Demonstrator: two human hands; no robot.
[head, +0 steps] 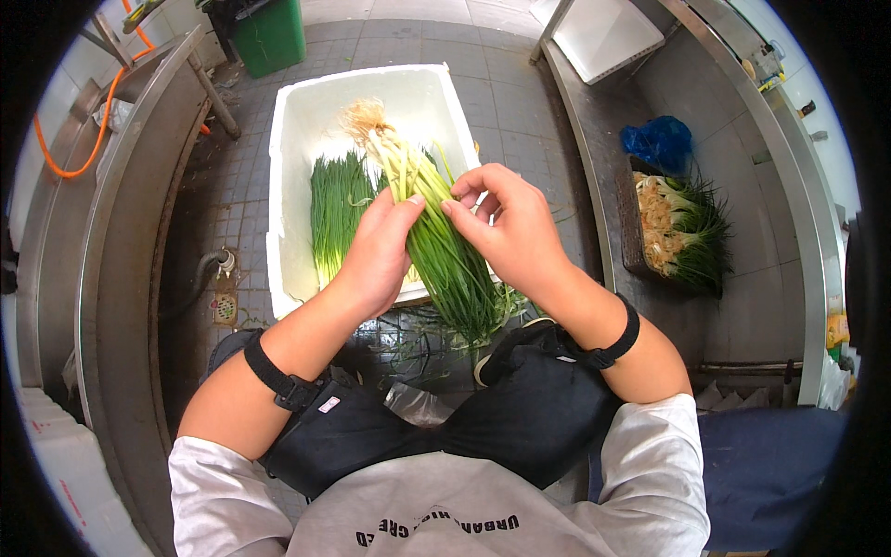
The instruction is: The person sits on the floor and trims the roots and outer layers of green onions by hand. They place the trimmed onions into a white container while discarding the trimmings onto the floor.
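Note:
A bunch of green onions (445,257), with stringy tan roots at its far end, lies across my left hand (379,257). The left thumb presses over the pale stems. At the right side of the bunch is my right hand (515,226), thumb and forefinger nearly together at the stems; whether they pinch a leaf cannot be made out. Below the hands stands a white foam box (292,209), holding more green onions (337,209) along its left part. The leaf tips of the held bunch hang over the box's near edge.
Leaf scraps (411,344) litter the wet tiled floor before my knees. At right, a steel shelf (578,132) bears a basket (630,237) of green onions, a blue plastic bag (658,143) and a white tray (605,42). A steel sink (125,244) stands left, a green bin (268,38) beyond.

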